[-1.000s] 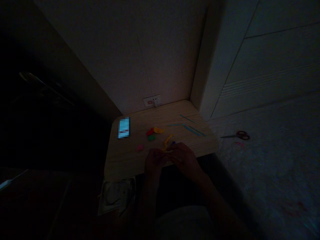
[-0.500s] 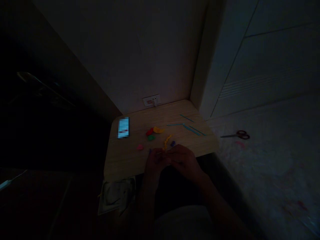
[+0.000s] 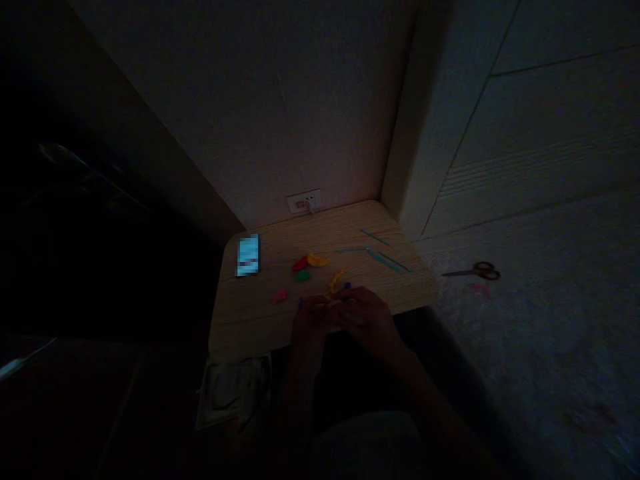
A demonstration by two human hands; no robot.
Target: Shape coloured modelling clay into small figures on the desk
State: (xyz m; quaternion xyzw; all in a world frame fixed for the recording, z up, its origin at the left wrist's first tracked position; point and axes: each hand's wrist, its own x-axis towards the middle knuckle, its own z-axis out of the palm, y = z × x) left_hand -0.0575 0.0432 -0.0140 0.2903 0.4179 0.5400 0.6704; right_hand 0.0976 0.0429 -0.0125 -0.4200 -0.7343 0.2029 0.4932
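My left hand (image 3: 313, 320) and my right hand (image 3: 363, 317) meet at the table's front edge, fingers bent and fingertips pressed together. Whatever they pinch is too dark and small to make out. Just beyond the fingertips lies a knobbly strip of yellow modelling clay (image 3: 336, 281), its near end partly hidden by the fingers. A small purple lump (image 3: 348, 285) sits beside my right hand. Left of the strip are lumps of red clay (image 3: 300, 264), yellow-orange clay (image 3: 317, 261) and green clay (image 3: 303, 275), close together. Pink clay (image 3: 281, 294) lies farther left.
Several thin blue-green tools (image 3: 384, 261) lie on the right of the wooden table (image 3: 250, 317). A lit phone (image 3: 248, 255) is at the left. Scissors (image 3: 483, 271) rest on a pale surface to the right. Behind the table, a wall socket (image 3: 304, 201) holds a plug.
My fingers have shifted slightly at the same spot, with the right fingertips nearer the yellow strip's near end. The other things on the table stay where they were.
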